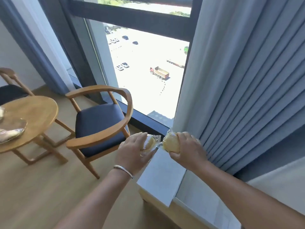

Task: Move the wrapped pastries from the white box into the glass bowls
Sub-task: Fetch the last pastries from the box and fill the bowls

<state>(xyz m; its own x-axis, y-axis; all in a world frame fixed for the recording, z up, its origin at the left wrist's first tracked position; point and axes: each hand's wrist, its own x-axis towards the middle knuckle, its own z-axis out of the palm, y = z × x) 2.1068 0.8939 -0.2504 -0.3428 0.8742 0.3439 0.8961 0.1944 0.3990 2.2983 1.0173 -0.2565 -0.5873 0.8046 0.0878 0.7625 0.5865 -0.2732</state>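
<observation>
Hands closed on one pastry each, left hand [133,150] and right hand [187,150] above the white box [162,176], we should carry both level to what seems a glass bowl [12,130] at the round table [35,111] edge.

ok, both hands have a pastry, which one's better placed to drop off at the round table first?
Left, probably. The left hand with its wrapped pastry is on the side of the round table; the right hand, gripping its own pastry by the curtain, is farther away.

Glossy clear plastic wraps the pastry [170,142] in the right hand [186,147]; below it, a matt white box [162,176].
</observation>
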